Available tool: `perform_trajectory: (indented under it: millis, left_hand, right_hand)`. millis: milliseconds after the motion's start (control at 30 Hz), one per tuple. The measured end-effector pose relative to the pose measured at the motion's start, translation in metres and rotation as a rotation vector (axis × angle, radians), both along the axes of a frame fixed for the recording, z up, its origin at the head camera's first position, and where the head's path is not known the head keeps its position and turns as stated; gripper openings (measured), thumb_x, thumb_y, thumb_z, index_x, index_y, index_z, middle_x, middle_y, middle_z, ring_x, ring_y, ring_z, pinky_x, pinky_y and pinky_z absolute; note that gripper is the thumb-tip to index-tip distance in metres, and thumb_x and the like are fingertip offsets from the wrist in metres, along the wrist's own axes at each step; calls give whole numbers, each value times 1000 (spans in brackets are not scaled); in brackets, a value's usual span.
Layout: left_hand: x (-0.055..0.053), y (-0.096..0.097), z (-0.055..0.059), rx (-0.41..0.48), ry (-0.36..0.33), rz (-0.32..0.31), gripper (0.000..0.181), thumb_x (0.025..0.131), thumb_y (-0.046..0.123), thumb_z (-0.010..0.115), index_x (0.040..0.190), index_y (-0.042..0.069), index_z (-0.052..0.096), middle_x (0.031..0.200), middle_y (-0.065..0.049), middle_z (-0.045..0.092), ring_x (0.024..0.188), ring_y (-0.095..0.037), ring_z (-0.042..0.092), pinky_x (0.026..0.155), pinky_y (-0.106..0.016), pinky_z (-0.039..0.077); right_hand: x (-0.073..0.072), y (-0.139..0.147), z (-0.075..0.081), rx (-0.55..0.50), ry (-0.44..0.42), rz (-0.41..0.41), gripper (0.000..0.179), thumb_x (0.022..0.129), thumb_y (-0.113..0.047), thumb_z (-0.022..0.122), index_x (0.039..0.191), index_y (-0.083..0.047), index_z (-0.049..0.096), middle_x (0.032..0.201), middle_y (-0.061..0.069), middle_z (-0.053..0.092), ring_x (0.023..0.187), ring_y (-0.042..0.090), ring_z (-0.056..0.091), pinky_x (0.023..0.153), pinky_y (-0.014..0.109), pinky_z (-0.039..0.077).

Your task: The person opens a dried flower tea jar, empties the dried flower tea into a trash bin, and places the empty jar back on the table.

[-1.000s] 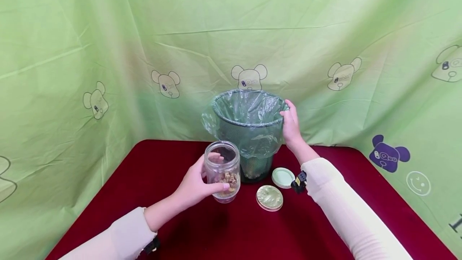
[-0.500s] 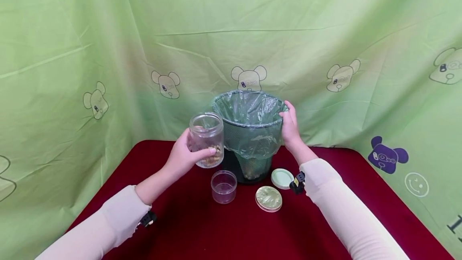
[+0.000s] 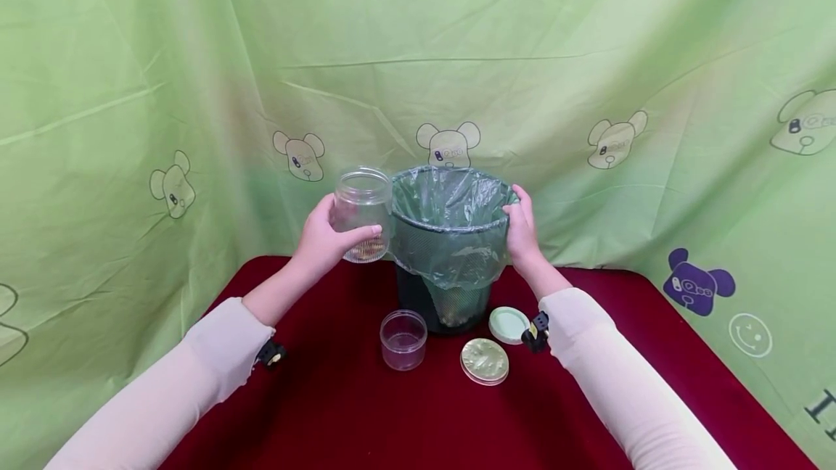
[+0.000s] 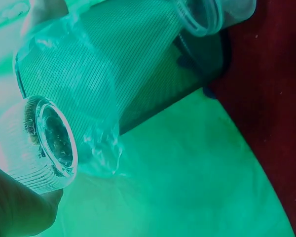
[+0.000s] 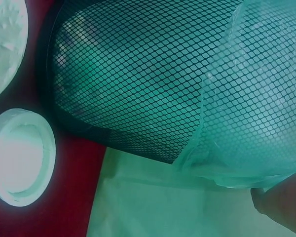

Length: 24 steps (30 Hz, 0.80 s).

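Observation:
My left hand (image 3: pixel 322 236) grips a clear glass jar (image 3: pixel 363 201), raised upright beside the left rim of a mesh wastebasket (image 3: pixel 427 296). Small brown bits lie at the bottom of the jar (image 4: pixel 54 143), whose ribbed lower part shows in the left wrist view. A translucent green bag (image 3: pixel 451 256) lines the basket and folds over its rim. At the basket's right side, my right hand (image 3: pixel 522 231) holds the rim, thumb and fingers over the bag's edge. Part of that hand (image 5: pixel 283 202) appears at the lower right of the right wrist view.
A small clear open container (image 3: pixel 403 343) stands on the dark red table (image 3: pixel 339 412) in front of the basket. To its right lie a gold-coloured lid (image 3: pixel 485 360) and a pale green lid (image 3: pixel 509 325). A green patterned curtain (image 3: pixel 366 93) hangs behind.
My left hand has lifted the jar up and to the left, from in front of the basket to beside its rim. The small container has come into sight. My right hand stays on the rim.

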State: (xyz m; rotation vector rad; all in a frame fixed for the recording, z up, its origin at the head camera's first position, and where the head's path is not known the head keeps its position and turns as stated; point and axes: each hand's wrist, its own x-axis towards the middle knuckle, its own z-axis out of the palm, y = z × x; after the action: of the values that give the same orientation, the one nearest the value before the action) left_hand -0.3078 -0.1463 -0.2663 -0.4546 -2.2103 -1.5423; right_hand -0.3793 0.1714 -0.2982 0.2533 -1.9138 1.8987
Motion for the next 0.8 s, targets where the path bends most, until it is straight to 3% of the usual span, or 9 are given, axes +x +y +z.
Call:
perform_trajectory:
  millis: [533, 733, 800]
  left_hand:
    - [-27, -3, 28, -164, 82, 122, 74, 69, 30, 88, 128, 5, 51, 116, -11, 57, 107, -24, 51, 90, -41, 43]
    - [-35, 0, 39, -209, 89, 131, 71, 68, 29, 88, 124, 5, 52, 116, -10, 57, 94, -27, 60, 80, -39, 50]
    - [-38, 1, 43, -241, 89, 134, 70, 68, 30, 88, 123, 5, 52, 118, -10, 57, 96, -27, 60, 83, -39, 50]
  right_hand:
    - [-1, -2, -1, -6, -1, 13, 62, 91, -11, 32, 151, -1, 20, 154, 16, 25, 136, 27, 27, 111, 36, 20]
    - [-1, -1, -2, -2, -2, 14, 62, 91, -11, 32, 151, -1, 19, 154, 17, 24, 136, 27, 27, 112, 36, 20]
    - [-1, 0, -2, -4, 4, 12, 62, 91, -11, 33, 151, -1, 19, 154, 17, 24, 135, 27, 27, 111, 36, 20]
